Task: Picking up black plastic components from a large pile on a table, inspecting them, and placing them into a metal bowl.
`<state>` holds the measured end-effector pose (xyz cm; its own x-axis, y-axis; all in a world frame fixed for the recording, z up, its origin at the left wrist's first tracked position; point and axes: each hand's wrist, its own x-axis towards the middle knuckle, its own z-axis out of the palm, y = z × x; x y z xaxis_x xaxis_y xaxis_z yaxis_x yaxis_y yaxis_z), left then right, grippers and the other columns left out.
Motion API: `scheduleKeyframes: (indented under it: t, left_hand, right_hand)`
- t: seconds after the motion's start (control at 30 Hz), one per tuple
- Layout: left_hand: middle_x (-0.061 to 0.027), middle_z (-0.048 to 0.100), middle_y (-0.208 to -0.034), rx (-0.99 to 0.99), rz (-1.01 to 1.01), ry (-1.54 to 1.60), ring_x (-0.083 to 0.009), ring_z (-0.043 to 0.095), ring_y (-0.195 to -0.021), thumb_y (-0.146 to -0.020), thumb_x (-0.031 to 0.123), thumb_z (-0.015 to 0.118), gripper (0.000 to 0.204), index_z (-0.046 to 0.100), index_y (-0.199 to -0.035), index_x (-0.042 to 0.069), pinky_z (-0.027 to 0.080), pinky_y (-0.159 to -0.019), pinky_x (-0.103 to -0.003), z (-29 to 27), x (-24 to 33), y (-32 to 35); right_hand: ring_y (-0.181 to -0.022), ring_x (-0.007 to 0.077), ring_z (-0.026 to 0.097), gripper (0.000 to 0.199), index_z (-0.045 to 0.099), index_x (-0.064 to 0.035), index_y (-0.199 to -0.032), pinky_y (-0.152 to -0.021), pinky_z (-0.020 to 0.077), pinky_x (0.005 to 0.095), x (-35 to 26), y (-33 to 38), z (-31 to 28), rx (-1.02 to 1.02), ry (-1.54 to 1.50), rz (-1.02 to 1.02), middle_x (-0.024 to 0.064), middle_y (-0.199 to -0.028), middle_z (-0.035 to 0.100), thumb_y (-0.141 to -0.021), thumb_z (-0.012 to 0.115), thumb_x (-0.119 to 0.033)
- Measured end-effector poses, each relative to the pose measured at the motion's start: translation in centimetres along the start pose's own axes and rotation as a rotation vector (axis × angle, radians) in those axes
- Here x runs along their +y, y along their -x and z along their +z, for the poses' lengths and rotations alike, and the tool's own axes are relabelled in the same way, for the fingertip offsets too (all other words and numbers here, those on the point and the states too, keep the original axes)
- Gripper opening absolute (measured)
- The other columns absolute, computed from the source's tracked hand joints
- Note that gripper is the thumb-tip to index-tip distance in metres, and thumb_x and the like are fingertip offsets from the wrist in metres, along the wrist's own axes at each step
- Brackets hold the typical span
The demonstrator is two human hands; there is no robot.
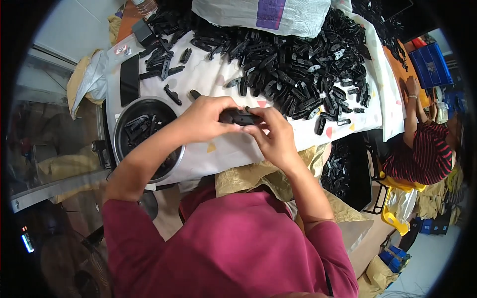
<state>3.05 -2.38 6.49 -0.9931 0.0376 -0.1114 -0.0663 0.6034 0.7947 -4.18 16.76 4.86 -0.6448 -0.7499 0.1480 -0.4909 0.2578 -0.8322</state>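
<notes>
A dark, elongated black plastic part (239, 117) is held between my two hands, above the near edge of the cloth-covered table. My left hand (211, 118) is closed around its left end. At the other end, the thumb and fingers of my right hand (274, 133) pinch it. Fingers hide some of the part, so its exact kind cannot be made out. Just beyond my left hand, another small black piece (195, 94) lies on the cloth. A round dark bowl (158, 106) with similar black pieces inside stands under my left forearm.
A large heap of black plastic parts (298, 74) spreads across the table's far and right side, below a white sack (223, 12). A black phone-like slab (130, 79) lies at left. A black bin (355, 174) stands at right, near a person in a striped shirt (422, 154).
</notes>
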Motion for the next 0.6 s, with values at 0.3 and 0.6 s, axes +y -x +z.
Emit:
scheduleKeyframes:
  t: [0.3, 0.6]
  left_hand:
    - [-0.0087, 0.063, -0.084, 0.310, -0.299, -0.063, -0.0188, 0.059, -0.076, -0.066, 0.018, 0.071, 0.041, 0.059, -0.102, 0.005, 0.046, -0.068, -0.031, -1.6, -4.7, -9.5]
    - [-0.0158, 0.064, -0.088, 0.534, -0.358, -0.446, -0.0345, 0.060, -0.086, -0.070, 0.023, 0.070, 0.035, 0.058, -0.098, 0.005, 0.047, -0.076, -0.040, -1.8, -4.9, -13.7]
  right_hand:
    - [-0.077, 0.0299, 0.059, 0.031, 0.058, -0.0010, -0.096, -0.065, 0.0477, 0.0363, 5.5, -1.2, 2.7, 0.060, 0.641, 0.013, 0.0137, -0.083, 0.060, -0.068, 0.066, -0.014]
    - [-0.065, 0.0143, 0.051, 0.021, 0.058, 0.0000, -0.093, -0.062, 0.0431, 0.0254, 6.1, 0.4, 0.9, 0.245, -0.086, 0.361, 0.0055, -0.074, 0.055, -0.074, 0.066, -0.005]
